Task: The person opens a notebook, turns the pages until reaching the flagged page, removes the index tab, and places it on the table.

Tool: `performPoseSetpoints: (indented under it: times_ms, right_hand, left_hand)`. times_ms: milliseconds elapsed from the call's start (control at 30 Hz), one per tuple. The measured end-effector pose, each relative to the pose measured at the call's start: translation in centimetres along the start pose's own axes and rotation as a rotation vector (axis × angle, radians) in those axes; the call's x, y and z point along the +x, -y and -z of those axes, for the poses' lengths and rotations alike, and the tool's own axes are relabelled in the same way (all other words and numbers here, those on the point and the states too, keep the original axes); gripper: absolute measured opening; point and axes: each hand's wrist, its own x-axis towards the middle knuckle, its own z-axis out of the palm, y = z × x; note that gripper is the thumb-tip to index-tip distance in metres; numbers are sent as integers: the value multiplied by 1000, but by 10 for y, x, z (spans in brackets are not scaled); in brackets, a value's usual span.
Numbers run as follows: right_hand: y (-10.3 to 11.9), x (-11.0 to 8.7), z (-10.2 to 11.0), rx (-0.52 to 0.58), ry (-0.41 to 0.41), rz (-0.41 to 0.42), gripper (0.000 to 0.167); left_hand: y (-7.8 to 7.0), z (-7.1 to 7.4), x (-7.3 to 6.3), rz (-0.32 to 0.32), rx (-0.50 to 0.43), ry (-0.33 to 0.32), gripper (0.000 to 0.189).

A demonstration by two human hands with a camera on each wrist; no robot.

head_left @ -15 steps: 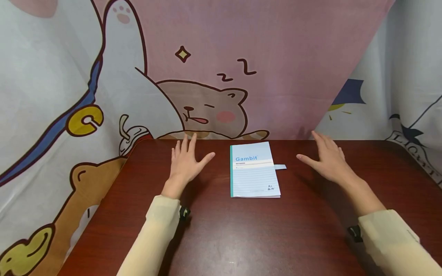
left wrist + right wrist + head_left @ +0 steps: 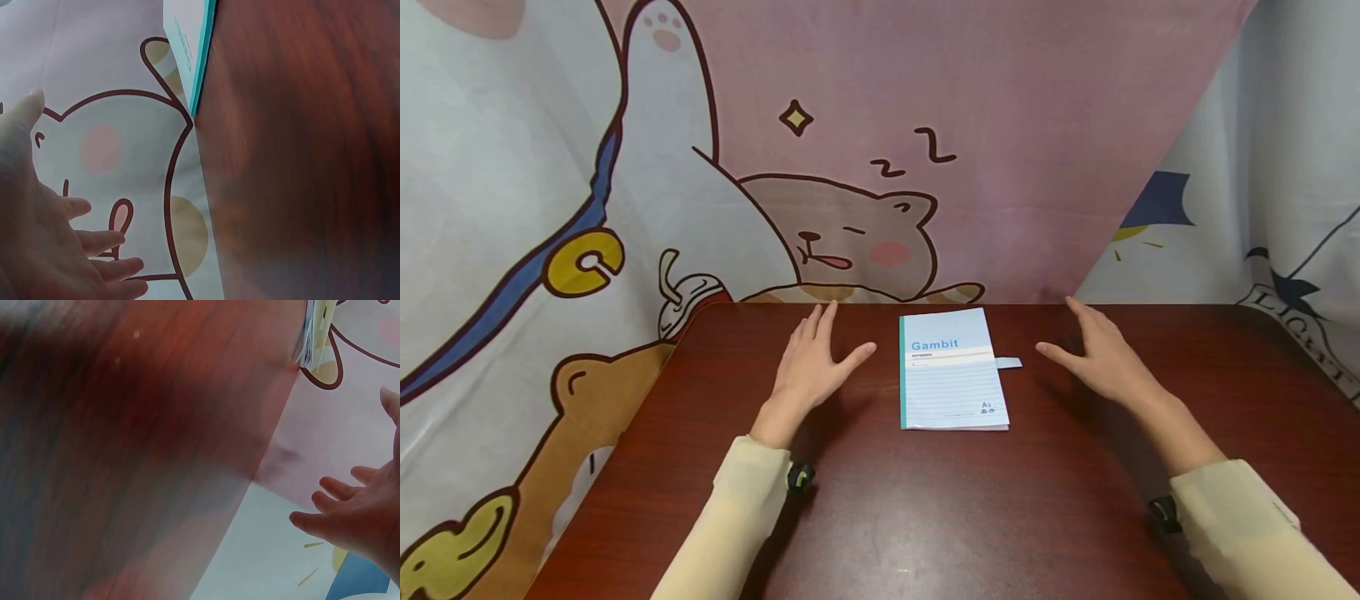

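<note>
a printed cloth (image 2: 1037, 125) hangs behind the counter (image 2: 880, 508), whose surface is dark and glossy, so a thing lying on it probably slides easily. the notebook (image 2: 951, 387) lies flat and closed at 12 o'clock on the counter, near the far edge. it looks light and thin; i expect the cover to be smooth and bendy, the spine (image 2: 903, 375) at its 9 o'clock the stiffest part, and the loose page edges at 3 and 6 o'clock apt to fan or crease. the left hand (image 2: 805, 367) is at the notebook's 9 o'clock and the right hand (image 2: 1108, 358) at its 3 o'clock, both apart from it, thumbs spread from the fingers, holding nothing. the best hold is likely spine and opposite edge together, or a thumb and fingers across the spine. the pale tab (image 2: 1008, 362) at 3 o'clock looks flimsy, a poor place to pull.
</note>
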Motion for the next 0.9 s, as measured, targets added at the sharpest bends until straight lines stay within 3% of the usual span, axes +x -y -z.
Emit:
performPoseSetpoints:
  times_ms: [900]
  right_hand:
    - [15, 4, -13, 10, 47, -23, 87]
  left_hand:
    - [-16, -23, -25, -17, -216, 71, 94]
